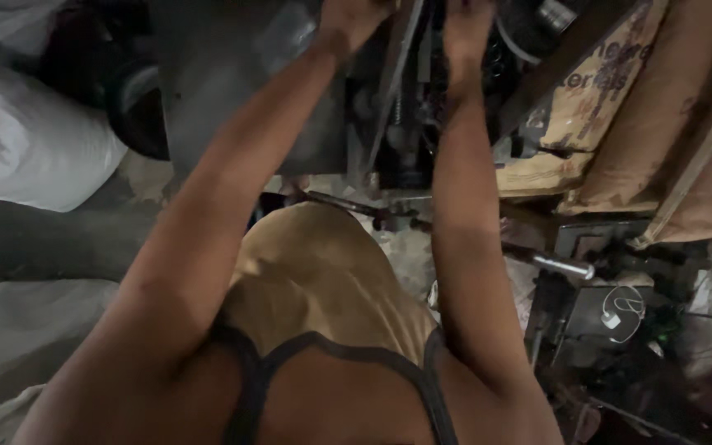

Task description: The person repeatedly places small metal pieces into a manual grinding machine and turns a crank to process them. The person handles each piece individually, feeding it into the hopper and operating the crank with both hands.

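Two hands are at work at the top edge of the head view, both reaching forward into a dark machine (405,124) of metal bars and fittings. The left hand (352,21) rests at the machine's upper left, beside a grey metal plate (232,91); the right hand (465,25) is just beside it, on the dark parts to the right of a slanted bar (397,74). Fingers of both hands are cut off by the frame edge, so I cannot tell whether they are apart, together or clamped on a part. Progress, as a judgement: the work appears to be under way, with both hands engaged on the machine and nothing visibly set aside as finished; what is done and what is left cannot be read from this view. Orientation: the machine's visible long axis runs away from the person, from near the lap toward the top of the view, and the slanted bar follows that line, leaning slightly to the right at its far end. A separate rod (455,235) lies across below the machine, from left to lower right, ending in a bright metal tip. No desk is visible; the machine stands amid clutter. White sacks (35,140) lie at the left, brown sacks (611,107) at the right, and a white cable (624,309) lies at the lower right.
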